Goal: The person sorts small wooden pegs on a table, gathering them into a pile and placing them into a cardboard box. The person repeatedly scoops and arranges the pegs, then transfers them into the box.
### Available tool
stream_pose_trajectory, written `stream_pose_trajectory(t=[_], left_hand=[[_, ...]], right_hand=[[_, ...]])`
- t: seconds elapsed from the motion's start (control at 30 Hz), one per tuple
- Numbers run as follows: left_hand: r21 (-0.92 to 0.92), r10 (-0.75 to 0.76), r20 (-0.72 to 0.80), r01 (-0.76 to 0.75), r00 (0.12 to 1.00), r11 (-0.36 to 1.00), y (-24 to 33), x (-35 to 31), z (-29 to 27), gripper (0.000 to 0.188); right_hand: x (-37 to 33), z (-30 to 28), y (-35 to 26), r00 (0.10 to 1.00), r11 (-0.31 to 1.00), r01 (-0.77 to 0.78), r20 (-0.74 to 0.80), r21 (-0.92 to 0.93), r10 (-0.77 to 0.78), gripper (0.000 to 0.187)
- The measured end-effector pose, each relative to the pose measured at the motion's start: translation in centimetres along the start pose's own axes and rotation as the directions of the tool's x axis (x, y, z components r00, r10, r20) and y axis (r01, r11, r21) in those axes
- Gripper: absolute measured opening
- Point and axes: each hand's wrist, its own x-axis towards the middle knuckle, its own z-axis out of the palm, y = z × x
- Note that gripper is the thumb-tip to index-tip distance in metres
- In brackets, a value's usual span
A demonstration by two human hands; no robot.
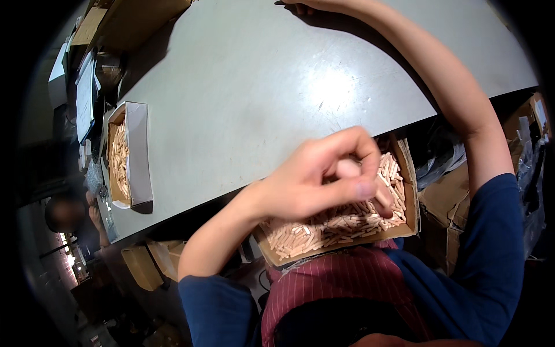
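Observation:
My left hand [324,176] is over a cardboard box [411,199] heaped with short, pale wooden-looking pegs [324,231]. Its fingers are curled, with thumb and index finger close together at the tips. Motion blurs them, and I cannot make out what they hold, if anything. The box rests against my striped dark red apron, below the table's near edge. My right arm reaches across the grey table [231,110] to the far side. There my right hand [303,7] is cut by the upper edge of the picture, beside a small dark tip; its fingers are mostly hidden.
A white-sided open box [139,156] of similar pegs stands at the table's left end. Papers [85,98] and a large cardboard box [133,26] are at the far left. More cartons [448,199] and clear plastic lie at right. Another person [66,214] is at far left.

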Motion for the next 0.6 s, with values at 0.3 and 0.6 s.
stream_pose_trajectory(t=[0.3, 0.6], left_hand=[[0.590, 0.631, -0.751, -0.231, 0.195, 0.774, 6.0, -17.3, -10.6, 0.029], [0.580, 0.877, -0.479, 0.764, 0.039, 0.283, 3.3, -28.6, -13.4, 0.024]], right_hand=[[0.7, -1.2, 2.3, 0.997, 0.998, 0.043, 0.059, 0.055, -0.047, 0.021], [1.0, -0.2, 1.9, 0.996, 0.996, 0.029, 0.079, 0.086, -0.036, 0.020]])
